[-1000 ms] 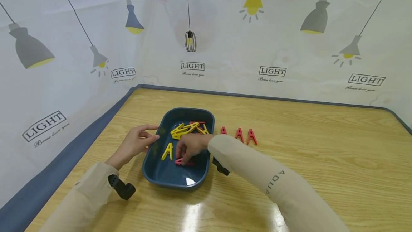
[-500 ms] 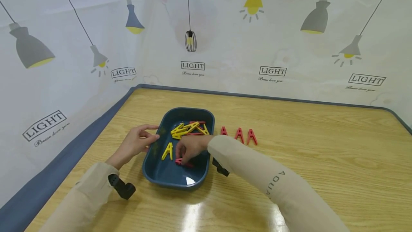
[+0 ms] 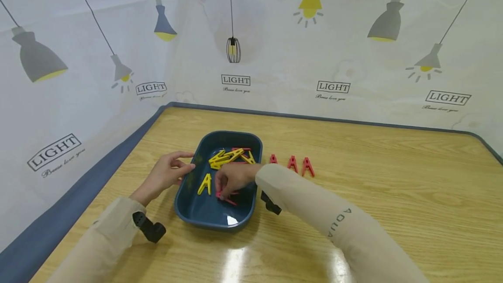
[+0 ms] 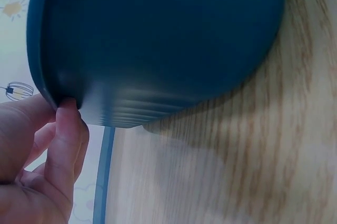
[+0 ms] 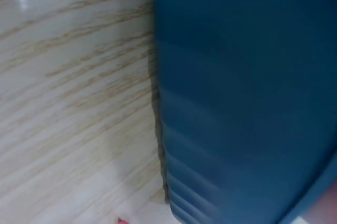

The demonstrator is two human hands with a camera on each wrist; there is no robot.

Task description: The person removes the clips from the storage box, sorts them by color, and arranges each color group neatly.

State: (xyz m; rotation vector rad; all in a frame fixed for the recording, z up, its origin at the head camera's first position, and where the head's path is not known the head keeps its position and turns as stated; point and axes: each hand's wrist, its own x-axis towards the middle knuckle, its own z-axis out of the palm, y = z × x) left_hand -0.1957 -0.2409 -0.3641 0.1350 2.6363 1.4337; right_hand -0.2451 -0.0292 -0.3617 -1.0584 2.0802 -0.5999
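My left hand is at the left side of a dark blue plastic bin. In the left wrist view its thumb and fingers pinch the bin's rim. My right hand reaches down inside the bin, its fingertips pinching a red clothespin near the bin floor; the hand hides part of this clothespin. Left of those fingers lies a single yellow clothespin. Several more yellow clothespins, with red ones among them, are heaped at the bin's far end. The right wrist view shows mostly the bin's outer wall.
Three red clothespins stand out on the wooden table to the right of the bin, by the right forearm. A white cloth backdrop printed with lamps rises behind the table and along its left side.
The red clothespin under my right fingertips has turned slightly, its legs swinging toward me. The right hand has barely shifted. My left hand and the bin stay in place.
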